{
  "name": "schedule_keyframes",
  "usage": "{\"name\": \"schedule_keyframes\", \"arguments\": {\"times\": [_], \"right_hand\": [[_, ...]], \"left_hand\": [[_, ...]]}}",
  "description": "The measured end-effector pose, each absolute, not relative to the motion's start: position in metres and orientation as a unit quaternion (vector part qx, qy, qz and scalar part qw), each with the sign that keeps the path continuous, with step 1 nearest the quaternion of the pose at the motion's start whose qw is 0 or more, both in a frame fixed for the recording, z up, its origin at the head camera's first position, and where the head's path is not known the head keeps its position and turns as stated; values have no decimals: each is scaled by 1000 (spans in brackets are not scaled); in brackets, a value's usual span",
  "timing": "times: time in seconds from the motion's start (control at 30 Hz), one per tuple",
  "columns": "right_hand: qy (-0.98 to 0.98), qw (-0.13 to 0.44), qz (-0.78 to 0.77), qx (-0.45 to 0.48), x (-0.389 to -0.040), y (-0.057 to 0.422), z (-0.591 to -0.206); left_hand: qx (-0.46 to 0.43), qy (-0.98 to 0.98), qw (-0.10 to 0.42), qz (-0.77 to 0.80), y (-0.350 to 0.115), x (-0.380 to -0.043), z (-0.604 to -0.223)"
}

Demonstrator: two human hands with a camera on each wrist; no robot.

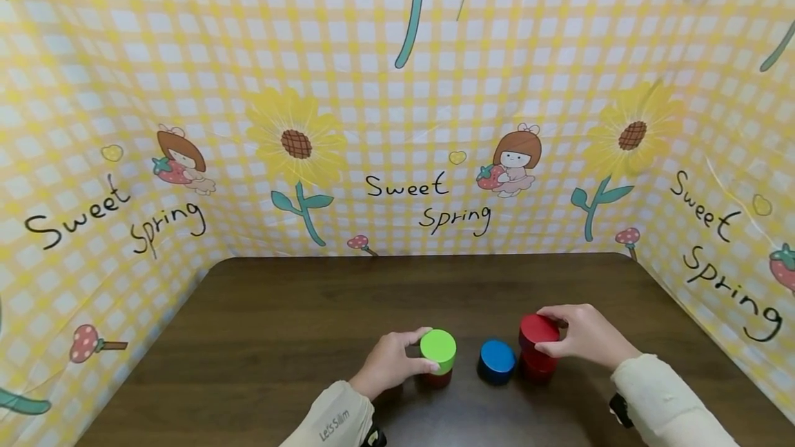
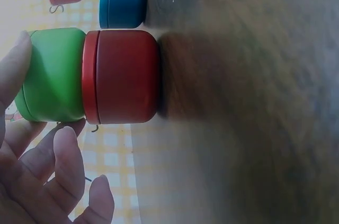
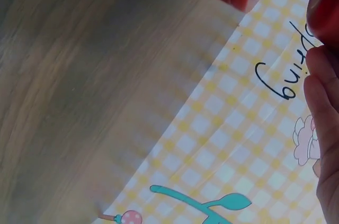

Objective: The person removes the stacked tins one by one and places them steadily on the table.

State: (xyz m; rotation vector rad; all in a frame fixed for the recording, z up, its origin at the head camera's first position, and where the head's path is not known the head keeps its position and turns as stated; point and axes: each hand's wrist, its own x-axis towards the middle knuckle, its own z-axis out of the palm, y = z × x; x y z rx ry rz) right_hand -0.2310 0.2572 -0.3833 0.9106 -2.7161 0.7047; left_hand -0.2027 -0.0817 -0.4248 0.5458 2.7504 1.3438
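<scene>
So my left hand (image 1: 391, 363) has a green container (image 1: 438, 345) pinched between thumb and fingers, and that one is sitting right on top of a dark red container (image 2: 127, 77), the two touching. A couple of my left fingers are just hanging off it, not gripping anything.

Over on the other side, my right hand (image 1: 585, 335) is holding a bright red container (image 1: 537, 329) between thumb and fingers. It's up above a second red container (image 1: 537, 367), which is standing on the table just below that hand. From the right wrist view you can see a gap between those two, so they're not touching.

Between my hands there's a blue container (image 1: 496, 362) on the table, closer to the right hand's red pair than to the left hand's stack. Can't tell if it actually touches the lower red one.

Everything's on a dark wood table (image 1: 310, 309), and beyond my hands there's a yellow checked cloth (image 1: 397, 116) with sunflowers and "Sweet Spring" on it.
</scene>
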Motion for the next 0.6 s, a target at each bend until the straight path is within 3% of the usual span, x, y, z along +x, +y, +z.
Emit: {"name": "schedule_keyframes", "arguments": {"times": [0.6], "right_hand": [[-926, 113, 243, 265, -219, 281, -382]], "left_hand": [[169, 883, 24, 436, -81, -203, -424]]}}
